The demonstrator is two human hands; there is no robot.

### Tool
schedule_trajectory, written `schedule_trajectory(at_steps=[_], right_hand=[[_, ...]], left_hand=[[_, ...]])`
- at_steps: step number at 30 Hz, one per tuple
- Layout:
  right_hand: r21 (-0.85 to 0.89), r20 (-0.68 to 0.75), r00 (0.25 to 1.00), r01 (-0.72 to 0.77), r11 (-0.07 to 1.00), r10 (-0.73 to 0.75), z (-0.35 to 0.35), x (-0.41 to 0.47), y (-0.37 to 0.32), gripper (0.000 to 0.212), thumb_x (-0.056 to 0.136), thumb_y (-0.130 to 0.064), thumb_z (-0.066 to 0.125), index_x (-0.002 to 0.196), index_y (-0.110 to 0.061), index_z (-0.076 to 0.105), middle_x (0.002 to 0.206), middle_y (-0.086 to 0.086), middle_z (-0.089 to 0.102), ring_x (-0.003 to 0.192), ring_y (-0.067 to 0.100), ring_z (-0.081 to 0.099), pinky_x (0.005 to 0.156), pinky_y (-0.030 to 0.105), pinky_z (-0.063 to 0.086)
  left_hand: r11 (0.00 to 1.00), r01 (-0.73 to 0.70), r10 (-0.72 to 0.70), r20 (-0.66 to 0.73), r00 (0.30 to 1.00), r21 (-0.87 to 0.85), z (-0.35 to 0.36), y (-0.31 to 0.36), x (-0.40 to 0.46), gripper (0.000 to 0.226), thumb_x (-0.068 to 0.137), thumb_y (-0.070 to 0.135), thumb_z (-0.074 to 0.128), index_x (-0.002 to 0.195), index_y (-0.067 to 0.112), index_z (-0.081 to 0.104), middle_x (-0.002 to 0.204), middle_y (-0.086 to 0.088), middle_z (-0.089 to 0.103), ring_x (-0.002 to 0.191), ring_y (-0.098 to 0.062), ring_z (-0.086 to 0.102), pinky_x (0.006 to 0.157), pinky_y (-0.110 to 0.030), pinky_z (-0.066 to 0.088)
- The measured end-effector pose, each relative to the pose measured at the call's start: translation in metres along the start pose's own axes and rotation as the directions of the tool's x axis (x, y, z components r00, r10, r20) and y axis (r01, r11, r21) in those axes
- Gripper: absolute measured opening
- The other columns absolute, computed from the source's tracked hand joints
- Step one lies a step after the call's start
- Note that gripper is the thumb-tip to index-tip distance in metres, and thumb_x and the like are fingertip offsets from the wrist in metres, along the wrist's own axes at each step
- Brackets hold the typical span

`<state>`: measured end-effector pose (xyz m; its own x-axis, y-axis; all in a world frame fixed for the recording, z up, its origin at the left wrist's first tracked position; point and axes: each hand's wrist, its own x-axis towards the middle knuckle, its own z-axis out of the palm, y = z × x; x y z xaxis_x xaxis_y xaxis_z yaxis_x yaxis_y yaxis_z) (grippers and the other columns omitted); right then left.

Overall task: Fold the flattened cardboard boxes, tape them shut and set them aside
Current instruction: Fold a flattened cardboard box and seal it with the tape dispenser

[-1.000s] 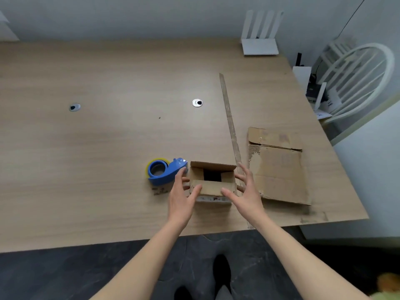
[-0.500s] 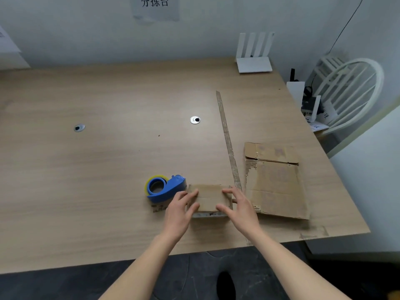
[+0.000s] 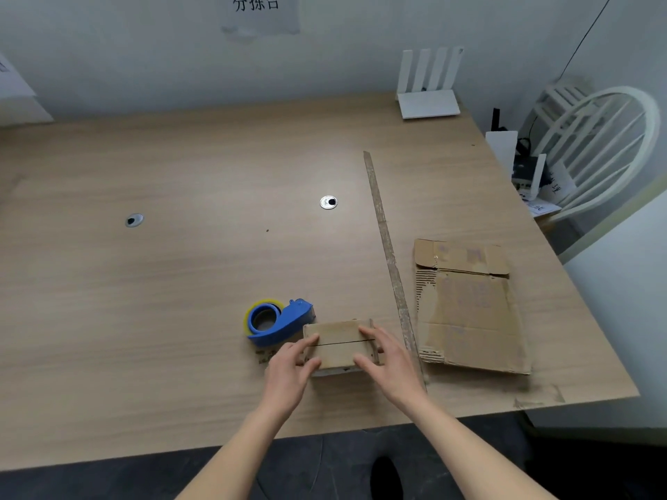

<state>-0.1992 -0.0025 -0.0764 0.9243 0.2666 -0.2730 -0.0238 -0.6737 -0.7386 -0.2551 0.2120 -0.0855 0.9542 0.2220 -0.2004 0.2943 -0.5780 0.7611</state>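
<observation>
A small cardboard box [image 3: 337, 342] stands near the table's front edge, its two top flaps folded down with a dark seam between them. My left hand [image 3: 290, 373] presses on the box's left side, fingers fairly straight over the flap edge. My right hand [image 3: 388, 362] lies on the right part of the top, fingers flat across the flaps. A blue tape dispenser [image 3: 278, 321] with a yellow-edged roll sits just left of the box, behind my left hand. A larger flattened cardboard box [image 3: 469, 308] lies on the table to the right.
A long thin strip [image 3: 386, 243] runs along the wooden table [image 3: 162, 283] between the small box and the flat one. Two round cable grommets [image 3: 328, 202] sit mid-table. A white router [image 3: 427, 84] stands at the back; a white chair [image 3: 595, 146] is at the right.
The box's top stood open a second ago; both flaps are now pressed down flat. My hands moved from the box's sides onto its top. The camera tilted up slightly.
</observation>
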Motion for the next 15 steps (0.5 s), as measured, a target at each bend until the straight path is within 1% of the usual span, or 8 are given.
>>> schedule_trajectory(at_steps=[3, 5, 7, 9, 10, 12, 13, 15], right_hand=[[-0.058, 0.008, 1.000, 0.006, 0.998, -0.005, -0.005, 0.002, -0.001, 0.056, 0.088, -0.046, 0.071, 0.140, -0.041, 0.050, 0.153, -0.014, 0.042, 0.141, 0.009, 0.040, 0.114, 0.041, 0.039], [-0.081, 0.016, 1.000, 0.007, 0.997, -0.006, -0.008, 0.004, -0.003, 0.055, 0.087, -0.047, 0.072, 0.138, -0.043, 0.051, 0.155, -0.014, 0.039, 0.141, 0.010, 0.039, 0.112, 0.040, 0.040], [-0.100, 0.026, 1.000, 0.002, 0.995, 0.001, -0.009, 0.006, -0.005, 0.055, 0.086, -0.048, 0.072, 0.137, -0.044, 0.050, 0.156, -0.014, 0.037, 0.143, 0.011, 0.038, 0.112, 0.041, 0.040], [-0.107, 0.028, 1.000, -0.011, 0.994, 0.014, -0.008, 0.007, -0.004, 0.055, 0.086, -0.050, 0.072, 0.137, -0.045, 0.049, 0.158, -0.013, 0.034, 0.145, 0.012, 0.036, 0.113, 0.043, 0.039], [-0.105, 0.025, 1.000, -0.016, 0.994, 0.018, -0.006, 0.007, -0.002, 0.056, 0.086, -0.050, 0.071, 0.137, -0.046, 0.049, 0.159, -0.013, 0.033, 0.145, 0.013, 0.034, 0.113, 0.043, 0.038], [-0.104, 0.018, 1.000, -0.016, 0.994, 0.018, -0.003, 0.008, 0.000, 0.055, 0.085, -0.051, 0.071, 0.136, -0.047, 0.049, 0.159, -0.013, 0.031, 0.146, 0.013, 0.033, 0.113, 0.044, 0.037], [-0.109, 0.014, 1.000, -0.016, 0.994, 0.017, -0.001, 0.008, 0.002, 0.055, 0.085, -0.052, 0.072, 0.135, -0.048, 0.049, 0.159, -0.013, 0.031, 0.145, 0.013, 0.034, 0.113, 0.043, 0.038], [-0.138, 0.005, 1.000, -0.006, 0.990, 0.007, 0.001, 0.012, 0.005, 0.054, 0.083, -0.053, 0.072, 0.131, -0.049, 0.050, 0.157, -0.014, 0.033, 0.143, 0.012, 0.037, 0.111, 0.040, 0.041]], left_hand=[[0.996, -0.029, 0.032, -0.037, 0.999, 0.081, -0.008, 0.001, 0.011, 0.043, 0.090, 0.037, 0.073, 0.132, 0.036, 0.063, 0.114, 0.013, 0.059, 0.102, -0.008, 0.059, 0.085, -0.036, 0.053], [0.994, 0.018, 0.000, -0.158, 0.987, 0.110, -0.016, 0.001, 0.023, 0.046, 0.091, 0.044, 0.069, 0.135, 0.038, 0.059, 0.122, 0.015, 0.055, 0.107, -0.007, 0.056, 0.080, -0.033, 0.052], [0.975, 0.087, -0.038, -0.233, 0.972, 0.203, -0.022, -0.001, 0.037, 0.055, 0.092, 0.045, 0.065, 0.144, 0.035, 0.049, 0.132, 0.011, 0.052, 0.115, -0.013, 0.053, 0.080, -0.036, 0.051], [0.925, 0.132, -0.066, -0.192, 0.979, 0.356, -0.024, -0.009, 0.052, 0.068, 0.092, 0.045, 0.063, 0.153, 0.031, 0.036, 0.139, 0.005, 0.051, 0.122, -0.020, 0.051, 0.088, -0.039, 0.051], [0.893, 0.142, -0.086, -0.148, 0.985, 0.427, -0.024, -0.013, 0.059, 0.074, 0.092, 0.047, 0.061, 0.156, 0.030, 0.030, 0.138, 0.002, 0.052, 0.122, -0.022, 0.052, 0.094, -0.039, 0.048], [0.826, 0.141, -0.132, -0.056, 0.990, 0.546, -0.023, -0.023, 0.071, 0.082, 0.093, 0.056, 0.056, 0.159, 0.029, 0.018, 0.126, -0.001, 0.060, 0.116, -0.023, 0.056, 0.103, -0.038, 0.042], [0.803, 0.132, -0.148, -0.020, 0.989, 0.581, -0.021, -0.028, 0.076, 0.082, 0.094, 0.058, 0.053, 0.160, 0.030, 0.013, 0.119, -0.001, 0.063, 0.111, -0.023, 0.058, 0.103, -0.037, 0.041], [0.804, 0.117, -0.148, 0.005, 0.989, 0.583, -0.020, -0.036, 0.082, 0.075, 0.096, 0.054, 0.051, 0.158, 0.032, 0.015, 0.114, -0.001, 0.064, 0.104, -0.025, 0.061, 0.092, -0.037, 0.046]])
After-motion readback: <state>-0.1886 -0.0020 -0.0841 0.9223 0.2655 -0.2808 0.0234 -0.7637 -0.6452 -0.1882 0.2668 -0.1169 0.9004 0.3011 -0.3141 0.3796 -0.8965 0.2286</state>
